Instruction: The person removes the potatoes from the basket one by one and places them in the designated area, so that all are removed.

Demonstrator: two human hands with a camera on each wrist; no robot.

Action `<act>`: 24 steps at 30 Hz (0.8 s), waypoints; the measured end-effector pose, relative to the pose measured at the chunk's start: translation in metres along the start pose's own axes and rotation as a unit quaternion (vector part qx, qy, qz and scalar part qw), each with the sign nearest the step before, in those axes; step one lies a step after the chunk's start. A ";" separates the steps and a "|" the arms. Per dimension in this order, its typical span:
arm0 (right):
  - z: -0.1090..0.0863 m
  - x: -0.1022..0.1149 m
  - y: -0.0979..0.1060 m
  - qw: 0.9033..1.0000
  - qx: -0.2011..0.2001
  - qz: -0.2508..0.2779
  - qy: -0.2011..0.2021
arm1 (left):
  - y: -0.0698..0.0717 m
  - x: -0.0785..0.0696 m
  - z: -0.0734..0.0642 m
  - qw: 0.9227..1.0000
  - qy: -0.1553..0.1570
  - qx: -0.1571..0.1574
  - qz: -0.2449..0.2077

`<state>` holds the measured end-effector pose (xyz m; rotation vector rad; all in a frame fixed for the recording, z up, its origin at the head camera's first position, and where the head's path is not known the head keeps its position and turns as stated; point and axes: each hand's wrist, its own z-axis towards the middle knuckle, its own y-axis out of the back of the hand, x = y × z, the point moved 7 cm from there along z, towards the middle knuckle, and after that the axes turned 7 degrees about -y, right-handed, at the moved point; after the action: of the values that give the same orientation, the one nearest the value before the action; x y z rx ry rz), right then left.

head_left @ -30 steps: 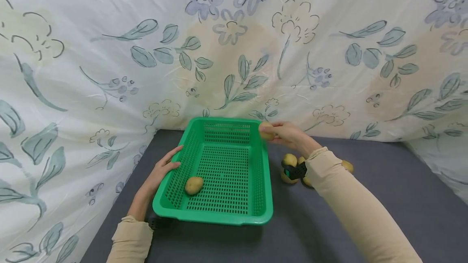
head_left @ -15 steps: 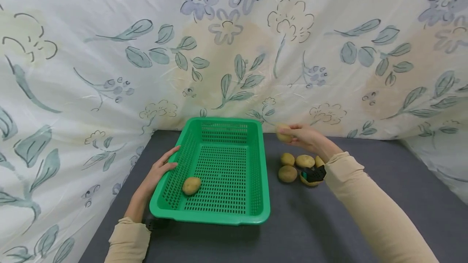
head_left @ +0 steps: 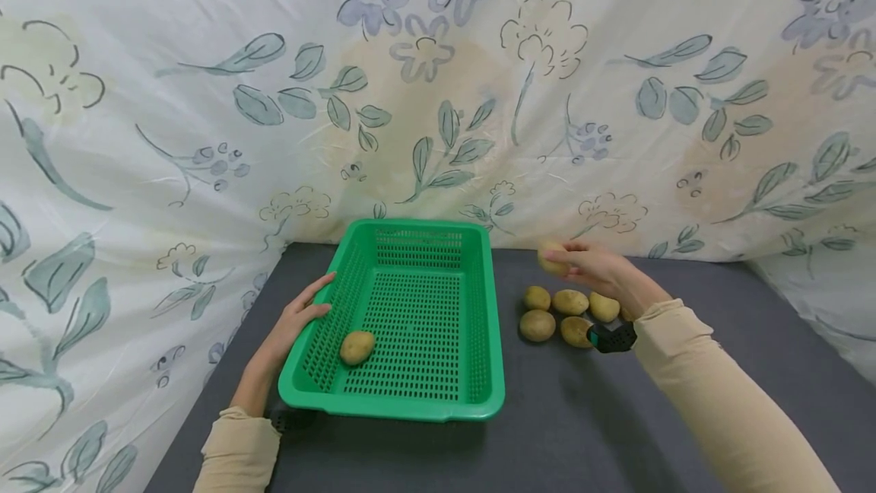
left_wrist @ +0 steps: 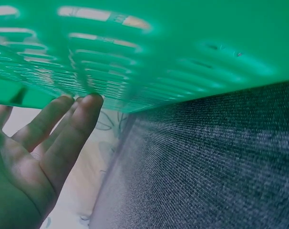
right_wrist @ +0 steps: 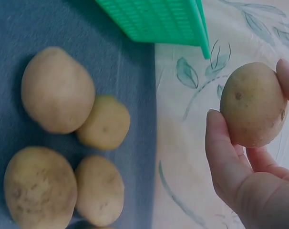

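My left hand (head_left: 294, 326) lies at the left rim of a green plastic basket (head_left: 393, 409); fingertips reach over the rim in the head view. In the left wrist view, nearly straight fingers (left_wrist: 70, 138) touch the basket's slotted outer side. One potato (head_left: 357, 348) lies in the basket, near its front left corner. Right of the basket, my right hand (head_left: 602, 271) holds another potato (right_wrist: 254, 105) in the air, between thumb and fingertips. Below that hand, several potatoes (head_left: 570, 302) sit close together on the dark tabletop; the right wrist partly covers them.
The dark grey tabletop (head_left: 547, 432) extends around the basket and to the right. A white floral cloth (head_left: 438, 97) hangs behind it and along the left side. Black wrist cameras (head_left: 612, 338) sit under the wrists.
My right hand has moved right with its potato, from the basket's back right corner to above the potato group, uncovering more of it. The left hand keeps its place on the rim.
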<state>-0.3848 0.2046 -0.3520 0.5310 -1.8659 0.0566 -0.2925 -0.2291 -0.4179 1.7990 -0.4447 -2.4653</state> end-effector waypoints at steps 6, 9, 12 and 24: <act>-0.007 -0.013 0.013 1.000 -0.009 -0.010 -0.009 | 0.000 -0.003 0.002 1.000 -0.003 0.000 0.010; -0.012 -0.020 0.020 1.000 -0.012 -0.003 -0.023 | 0.000 -0.004 0.002 1.000 -0.004 0.000 0.012; -0.016 -0.028 0.027 0.999 -0.021 -0.003 -0.040 | 0.000 -0.003 0.003 1.000 -0.002 -0.001 0.010; -0.028 -0.063 0.051 0.997 -0.037 -0.014 -0.068 | -0.001 -0.004 0.001 1.000 -0.004 -0.004 0.004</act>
<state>-0.3631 0.2797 -0.3876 0.5208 -1.9839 -0.0674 -0.2922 -0.2272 -0.4144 1.7813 -0.4394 -2.4670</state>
